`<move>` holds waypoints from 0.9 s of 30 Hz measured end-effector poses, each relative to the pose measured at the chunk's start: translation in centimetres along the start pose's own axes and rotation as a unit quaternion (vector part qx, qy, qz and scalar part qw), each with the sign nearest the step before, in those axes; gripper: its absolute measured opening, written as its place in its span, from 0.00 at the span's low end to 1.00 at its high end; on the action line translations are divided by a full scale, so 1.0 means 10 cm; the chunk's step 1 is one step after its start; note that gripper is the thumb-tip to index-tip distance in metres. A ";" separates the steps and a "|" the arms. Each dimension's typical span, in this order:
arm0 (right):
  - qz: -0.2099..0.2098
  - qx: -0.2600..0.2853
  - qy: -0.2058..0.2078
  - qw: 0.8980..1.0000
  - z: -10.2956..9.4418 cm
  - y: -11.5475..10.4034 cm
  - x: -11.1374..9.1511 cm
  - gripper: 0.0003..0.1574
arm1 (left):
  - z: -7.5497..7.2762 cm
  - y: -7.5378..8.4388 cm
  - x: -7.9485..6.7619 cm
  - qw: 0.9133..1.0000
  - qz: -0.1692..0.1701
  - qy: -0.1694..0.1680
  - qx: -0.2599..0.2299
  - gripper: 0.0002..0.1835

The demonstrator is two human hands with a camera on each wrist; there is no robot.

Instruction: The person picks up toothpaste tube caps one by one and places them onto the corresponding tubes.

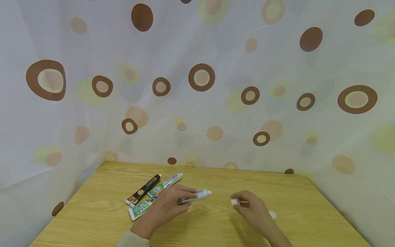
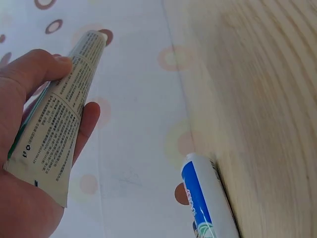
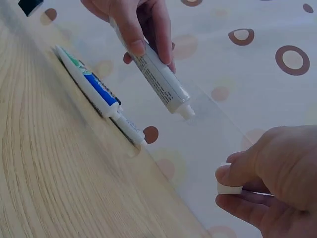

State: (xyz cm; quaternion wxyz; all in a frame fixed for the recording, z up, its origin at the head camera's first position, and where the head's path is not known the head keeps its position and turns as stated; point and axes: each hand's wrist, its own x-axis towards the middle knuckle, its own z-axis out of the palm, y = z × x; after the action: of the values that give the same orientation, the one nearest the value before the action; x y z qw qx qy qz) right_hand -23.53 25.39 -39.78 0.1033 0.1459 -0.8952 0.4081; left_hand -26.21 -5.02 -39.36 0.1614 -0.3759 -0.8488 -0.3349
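My left hand (image 1: 169, 204) grips a white toothpaste tube (image 1: 202, 195) above the table, its narrow end pointing right. The bare nozzle shows in the right wrist view, and small print covers the side of the tube (image 2: 62, 109) facing the left wrist camera. Apart from it, my right hand (image 1: 253, 212) pinches a small white cap (image 3: 229, 188) between thumb and fingers. On the table by the left hand lie a black toothpaste tube (image 1: 144, 189), a green and white tube (image 1: 170, 181) and another green tube (image 1: 140, 208), partly hidden behind that hand.
A small round white object (image 1: 273, 215) lies on the wooden table (image 1: 296, 192), partly covered by the right wrist. A white curtain (image 1: 216, 109) with brown and yellow circles hangs around the table's back and sides.
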 end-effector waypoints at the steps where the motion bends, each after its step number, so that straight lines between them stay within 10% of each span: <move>1: 0.002 0.009 -0.001 1.000 0.01 -0.02 0.01 0.14 | 0.00 0.01 0.00 1.000 0.001 0.000 -0.006 0.14; 13: 0.041 0.192 -0.058 0.979 0.14 -0.18 0.11 0.20 | -0.06 0.03 0.04 0.996 0.034 -0.047 -0.063 0.14; 27: 0.018 0.261 -0.120 0.958 0.14 -0.23 0.06 0.23 | -0.10 0.07 0.03 0.990 0.043 -0.072 -0.118 0.15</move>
State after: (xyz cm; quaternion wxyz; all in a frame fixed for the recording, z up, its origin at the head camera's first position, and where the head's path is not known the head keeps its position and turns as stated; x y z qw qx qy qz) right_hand -23.39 22.77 -38.93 -0.0540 0.1999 -0.7656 0.6090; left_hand -25.81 -5.25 -38.14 0.0693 -0.4516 -0.7959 -0.3973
